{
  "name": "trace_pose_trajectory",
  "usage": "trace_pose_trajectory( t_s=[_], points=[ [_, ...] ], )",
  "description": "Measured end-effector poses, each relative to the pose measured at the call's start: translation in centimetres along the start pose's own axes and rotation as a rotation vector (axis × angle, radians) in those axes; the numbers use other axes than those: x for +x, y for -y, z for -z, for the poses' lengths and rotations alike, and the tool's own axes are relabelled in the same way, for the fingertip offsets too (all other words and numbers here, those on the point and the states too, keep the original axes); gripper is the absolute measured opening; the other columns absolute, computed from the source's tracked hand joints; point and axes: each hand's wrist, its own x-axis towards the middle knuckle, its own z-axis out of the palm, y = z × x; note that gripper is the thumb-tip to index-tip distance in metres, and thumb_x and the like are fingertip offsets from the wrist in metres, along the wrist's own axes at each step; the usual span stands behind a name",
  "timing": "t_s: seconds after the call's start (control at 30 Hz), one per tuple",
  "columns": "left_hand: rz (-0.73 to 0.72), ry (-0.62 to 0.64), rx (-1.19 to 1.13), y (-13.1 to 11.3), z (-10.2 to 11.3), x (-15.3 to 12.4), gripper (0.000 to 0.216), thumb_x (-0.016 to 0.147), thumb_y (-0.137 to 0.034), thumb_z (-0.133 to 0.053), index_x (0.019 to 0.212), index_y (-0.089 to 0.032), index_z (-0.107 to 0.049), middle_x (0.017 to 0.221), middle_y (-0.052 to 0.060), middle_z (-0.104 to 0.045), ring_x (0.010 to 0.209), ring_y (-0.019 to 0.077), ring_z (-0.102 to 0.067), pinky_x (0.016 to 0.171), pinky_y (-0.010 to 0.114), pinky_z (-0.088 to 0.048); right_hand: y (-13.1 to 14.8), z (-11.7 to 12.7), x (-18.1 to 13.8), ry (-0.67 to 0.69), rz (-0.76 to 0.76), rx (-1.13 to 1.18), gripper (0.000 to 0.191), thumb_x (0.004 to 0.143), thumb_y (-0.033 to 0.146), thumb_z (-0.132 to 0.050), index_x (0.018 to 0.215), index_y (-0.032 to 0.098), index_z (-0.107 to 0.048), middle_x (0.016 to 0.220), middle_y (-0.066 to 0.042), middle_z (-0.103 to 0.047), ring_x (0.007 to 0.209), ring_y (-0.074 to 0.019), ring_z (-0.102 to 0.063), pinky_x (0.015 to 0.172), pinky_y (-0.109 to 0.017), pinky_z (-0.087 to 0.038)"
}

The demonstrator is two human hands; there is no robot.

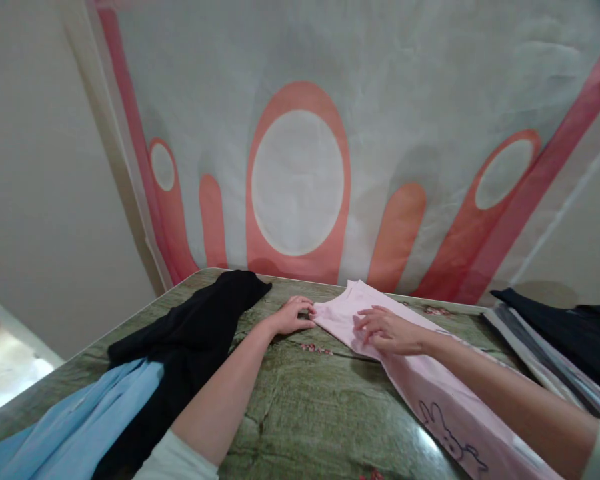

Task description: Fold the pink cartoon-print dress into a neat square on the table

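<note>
A pink T-shirt (pixel 420 373) with a line-drawn rabbit lies folded lengthwise on the table, its neckline at the far end. My left hand (pixel 291 316) is at the shirt's far left corner, thumb and fingers closed on the fabric edge. Over the upper part of the shirt rests my right hand (pixel 393 331), palm down with its fingers apart, touching the cloth and gripping nothing.
Black clothing (pixel 195 327) lies loosely on the left of the table, beside a light blue garment (pixel 90 413). A stack of folded clothes (pixel 565 347) with a black one on top is at the right. Behind the green patterned table (pixel 310 413) hangs a printed backdrop (pixel 300 180).
</note>
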Motion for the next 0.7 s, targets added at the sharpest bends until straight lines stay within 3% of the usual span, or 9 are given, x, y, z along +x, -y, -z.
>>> trace_pose_trajectory(
  t_s=[0.13,0.23,0.33,0.47,0.6,0.7],
  points=[
    [-0.030,-0.018,-0.021,0.9,0.0,0.1,0.023,0.073,-0.030,-0.067,0.094,-0.023,-0.066,0.116,0.007,-0.054,0.112,0.0198,-0.045,0.098,0.032,-0.031,1.9,-2.8,2.1,-0.138,-0.017,-0.045,0.047,0.080,0.033,-0.043,0.124,0.020,-0.053,0.131,-0.007,-0.049,0.122,-0.0229,-0.040,0.103,-0.039,-0.026],
    [-0.028,-0.046,-0.021,1.5,0.3,0.1,0.014,0.076,-0.032,-0.064,0.084,-0.021,-0.066,0.113,0.007,-0.056,0.110,0.0190,-0.046,0.098,0.031,-0.031,2.7,-5.1,3.1,-0.108,-0.051,-0.111,0.060,0.086,0.049,-0.036,0.138,0.019,-0.034,0.145,-0.008,-0.029,0.132,-0.0252,-0.025,0.107,-0.044,-0.017],
    [-0.012,-0.039,-0.084,1.5,1.0,0.0,0.017,0.078,-0.036,-0.062,0.080,-0.019,-0.064,0.112,0.006,-0.058,0.109,0.0176,-0.049,0.097,0.030,-0.032,3.3,-6.5,3.4,-0.053,-0.025,-0.145,0.064,0.087,0.057,-0.029,0.141,0.023,-0.024,0.148,-0.006,-0.019,0.135,-0.0251,-0.014,0.109,-0.046,-0.007],
    [0.031,0.050,-0.165,1.0,2.1,-0.2,0.023,0.080,-0.041,-0.058,0.081,-0.019,-0.063,0.117,0.005,-0.055,0.109,0.0162,-0.050,0.097,0.026,-0.032,4.4,-6.8,3.2,-0.077,0.006,-0.163,0.063,0.088,0.057,-0.027,0.141,0.024,-0.025,0.148,-0.005,-0.021,0.136,-0.0235,-0.013,0.109,-0.045,-0.002],
    [0.051,0.184,-0.131,0.7,2.4,-0.1,0.026,0.075,-0.043,-0.062,0.088,-0.020,-0.066,0.126,0.005,-0.049,0.118,0.0185,-0.042,0.102,0.027,-0.027,4.9,-6.6,3.0,-0.139,-0.003,-0.156,0.055,0.090,0.052,-0.024,0.137,0.026,-0.034,0.145,-0.003,-0.029,0.135,-0.0224,-0.014,0.109,-0.046,-0.002],
    [0.021,0.232,-0.091,1.0,2.5,-0.1,0.026,0.074,-0.044,-0.064,0.084,-0.020,-0.067,0.127,0.005,-0.047,0.120,0.0195,-0.040,0.103,0.028,-0.026,4.9,-6.5,2.9,-0.165,-0.012,-0.145,0.053,0.091,0.051,-0.022,0.135,0.025,-0.039,0.144,-0.002,-0.032,0.135,-0.0223,-0.015,0.110,-0.046,-0.004]
  ],
)
